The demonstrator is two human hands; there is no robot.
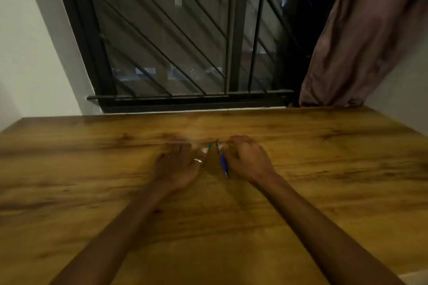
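Two hands meet mid-table, each closed on a small writing piece.

The right hand (245,159) curls its fingers round a blue pen (222,162), which slants toward the person just off the wooden table (324,169). Just beside it, the left hand (178,164), blurred and with a ring (198,160) on its thumb, pinches a green-tipped piece (209,146); what it is I cannot tell. The two tips sit near each other but apart. Bare wood spreads wide on both sides. The far edge meets a barred window (162,41), a brown curtain (359,41) and a white wall (27,53).
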